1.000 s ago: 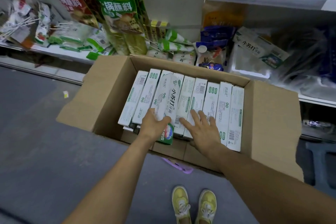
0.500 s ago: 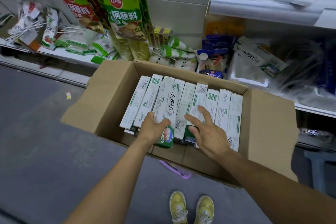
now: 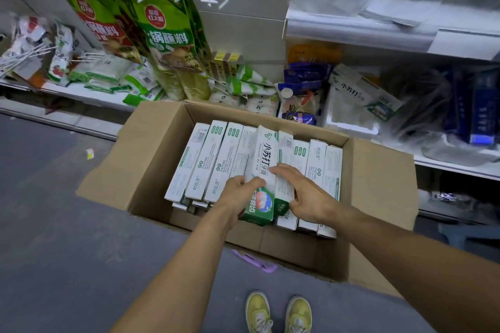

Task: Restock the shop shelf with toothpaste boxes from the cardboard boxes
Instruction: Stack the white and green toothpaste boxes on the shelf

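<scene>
Picking: left hand (image 3: pixel 240 192) grips a box (image 3: pixel 266 159), right hand (image 3: pixel 305 194) flat across it; next, lift it clear of the carton (image 3: pixel 162 143).

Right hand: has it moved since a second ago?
Yes. Against the right wall of the cardboard carton, the right hand has shifted left; its fingers now lie across the raised toothpaste box that the left hand grips.
</scene>
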`<action>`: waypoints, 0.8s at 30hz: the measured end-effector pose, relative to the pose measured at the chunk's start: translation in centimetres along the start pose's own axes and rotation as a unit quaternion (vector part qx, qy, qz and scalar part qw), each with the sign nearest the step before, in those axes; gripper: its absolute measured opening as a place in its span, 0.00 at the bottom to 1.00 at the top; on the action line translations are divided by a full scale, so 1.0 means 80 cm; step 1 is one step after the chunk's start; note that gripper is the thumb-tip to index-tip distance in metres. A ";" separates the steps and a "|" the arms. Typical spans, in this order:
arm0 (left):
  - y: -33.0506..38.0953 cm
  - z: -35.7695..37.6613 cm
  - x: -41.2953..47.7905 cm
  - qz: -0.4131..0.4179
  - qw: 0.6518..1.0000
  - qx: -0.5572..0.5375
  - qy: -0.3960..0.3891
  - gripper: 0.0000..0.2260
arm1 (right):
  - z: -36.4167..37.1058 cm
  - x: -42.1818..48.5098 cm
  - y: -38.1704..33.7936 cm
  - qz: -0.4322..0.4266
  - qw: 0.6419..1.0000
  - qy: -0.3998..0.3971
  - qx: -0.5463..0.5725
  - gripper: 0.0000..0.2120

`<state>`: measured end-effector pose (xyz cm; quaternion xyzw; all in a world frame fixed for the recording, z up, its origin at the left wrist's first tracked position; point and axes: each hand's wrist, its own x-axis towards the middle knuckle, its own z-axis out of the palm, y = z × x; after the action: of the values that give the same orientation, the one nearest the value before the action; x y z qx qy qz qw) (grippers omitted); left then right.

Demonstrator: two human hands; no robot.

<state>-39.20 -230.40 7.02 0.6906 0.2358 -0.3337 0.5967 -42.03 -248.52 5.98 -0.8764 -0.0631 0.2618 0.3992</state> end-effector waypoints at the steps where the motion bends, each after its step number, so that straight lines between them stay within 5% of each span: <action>1: -0.002 -0.002 0.000 -0.010 1.000 -0.005 0.003 0.17 | 0.000 -0.001 0.003 -0.006 1.000 -0.012 -0.017 0.43; 4: -0.004 -0.008 0.000 -0.043 0.998 -0.034 -0.004 0.21 | -0.001 -0.002 0.009 -0.041 0.995 -0.022 -0.093 0.45; 9: 0.005 -0.021 -0.009 -0.045 0.996 -0.074 -0.022 0.08 | -0.034 0.011 -0.010 -0.083 0.968 0.004 -0.237 0.35; 15: 0.023 -0.025 -0.024 -0.030 0.996 -0.082 -0.012 0.12 | -0.066 0.030 -0.052 -0.137 0.905 -0.046 -0.400 0.26; 20: 0.045 -0.057 -0.040 0.018 0.981 -0.194 0.002 0.18 | -0.117 0.022 -0.073 -0.137 0.950 0.031 -0.280 0.22; 24: 0.070 -0.079 -0.069 0.100 0.975 -0.200 0.005 0.26 | -0.149 0.000 -0.104 -0.117 0.987 0.101 -0.045 0.20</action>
<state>-37.70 -224.76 15.23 0.5792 0.2307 -0.2152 0.7517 -35.11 -250.87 18.57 -0.9020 -0.1357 0.1205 0.3918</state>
